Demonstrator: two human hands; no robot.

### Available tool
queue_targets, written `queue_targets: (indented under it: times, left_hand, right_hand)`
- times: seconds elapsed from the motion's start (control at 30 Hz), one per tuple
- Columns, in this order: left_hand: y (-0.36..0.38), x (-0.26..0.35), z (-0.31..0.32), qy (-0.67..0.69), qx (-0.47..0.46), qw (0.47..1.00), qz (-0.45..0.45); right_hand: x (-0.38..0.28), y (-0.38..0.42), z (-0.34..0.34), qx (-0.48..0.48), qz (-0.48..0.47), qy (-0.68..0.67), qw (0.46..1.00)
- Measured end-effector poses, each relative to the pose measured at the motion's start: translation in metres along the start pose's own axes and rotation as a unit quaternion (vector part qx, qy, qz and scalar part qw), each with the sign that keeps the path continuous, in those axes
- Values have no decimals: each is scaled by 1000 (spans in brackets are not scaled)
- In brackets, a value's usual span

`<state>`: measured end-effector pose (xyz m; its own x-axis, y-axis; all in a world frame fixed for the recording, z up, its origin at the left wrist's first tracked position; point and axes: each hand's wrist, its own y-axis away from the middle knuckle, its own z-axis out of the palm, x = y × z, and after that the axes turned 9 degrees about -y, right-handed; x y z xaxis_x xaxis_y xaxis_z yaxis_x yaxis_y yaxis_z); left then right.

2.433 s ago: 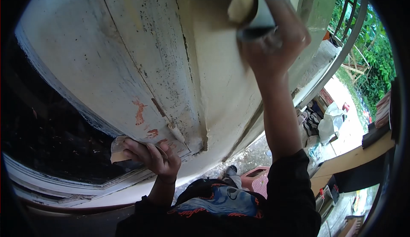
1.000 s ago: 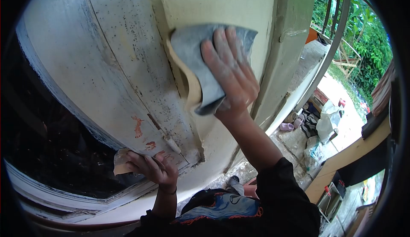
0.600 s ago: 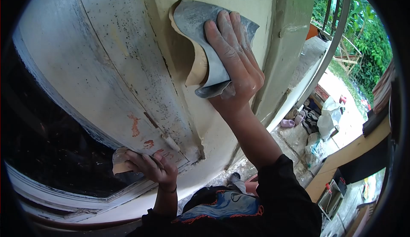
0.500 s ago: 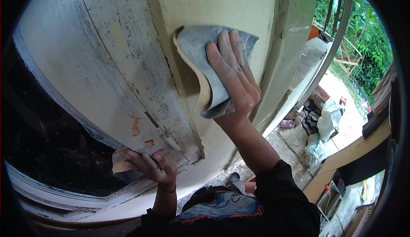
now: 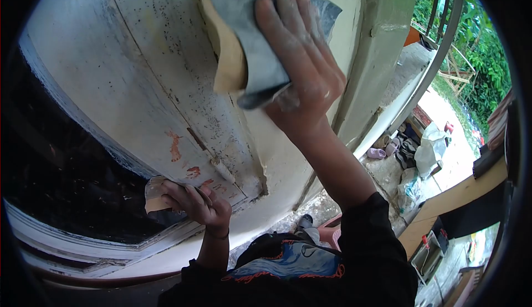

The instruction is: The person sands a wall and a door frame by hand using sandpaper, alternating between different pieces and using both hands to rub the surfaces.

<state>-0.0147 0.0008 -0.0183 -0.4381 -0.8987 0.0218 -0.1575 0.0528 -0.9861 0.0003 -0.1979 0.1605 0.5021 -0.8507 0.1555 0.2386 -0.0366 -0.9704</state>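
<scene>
My right hand [image 5: 302,47] lies with fingers stretched over a large, curled sheet of grey sandpaper [image 5: 238,8] with a tan backing. It holds the sheet against the pale yellow wall [image 5: 288,163], and the sheet's lower edge folds up by the heel of the hand. Lower left, my left hand [image 5: 197,204] is closed around a smaller folded piece of sandpaper [image 5: 155,195], grey with a tan side. That hand is in front of the dark window pane [image 5: 72,163], close to the worn white frame [image 5: 160,85]. White dust coats the fingers of both hands.
A hinge [image 5: 223,169] and reddish patches mark the frame. A wall corner [image 5: 382,47] stands to the right. Beyond it are shoes [image 5: 377,153], a white sack [image 5: 432,151] and a metal railing [image 5: 443,58]. A paint roller [image 5: 425,246] sits lower right.
My right hand has slid the large sandpaper sheet up the wall and slightly left, and the sheet's left edge bulges out more. My left hand has hardly moved.
</scene>
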Motion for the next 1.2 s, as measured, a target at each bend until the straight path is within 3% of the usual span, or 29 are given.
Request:
queue_targets:
  times: [0.17, 0.23, 0.37, 0.47, 0.5, 0.57, 0.6, 0.73, 0.87, 0.93, 1.03, 1.2]
  left_hand:
    - [1, -3, 1, 28, -1, 999, 15]
    - [0, -2, 1, 31, -2, 999, 12]
    - [6, -4, 1, 43, -21, 999, -9]
    - [6, -6, 2, 44, -20, 999, -8]
    - [7, -6, 1, 42, -25, 999, -8]
    - [7, -5, 0, 44, -27, 999, -15]
    - [6, -4, 0, 43, -29, 999, -18]
    - [1, -6, 0, 43, -7, 999, 2]
    - [3, -3, 3, 56, -4, 998, -5]
    - [2, -3, 3, 45, -11, 999, -7]
    - [3, -2, 2, 29, -18, 999, -7]
    - [-1, -2, 0, 46, 6, 999, -10]
  right_hand:
    - [-15, 37, -19, -115, -11, 6, 993]
    - [-13, 17, -16, -86, 0, -12, 996]
    - [27, -48, 12, 33, -131, -61, 989]
    - [27, -55, 22, 73, -127, -67, 987]
    - [18, -45, 17, 71, -122, -69, 988]
    - [-11, -7, -3, -60, 4, -48, 997]
    - [-18, 17, -6, -52, 9, -32, 998]
    - [-51, 100, -42, -177, 92, -4, 980]
    - [-32, 71, -35, -128, 70, -11, 989]
    - [-8, 40, -16, -45, -2, -2, 999]
    - [21, 11, -2, 3, -63, -9, 998]
    - [-35, 84, -26, -37, 114, -17, 993]
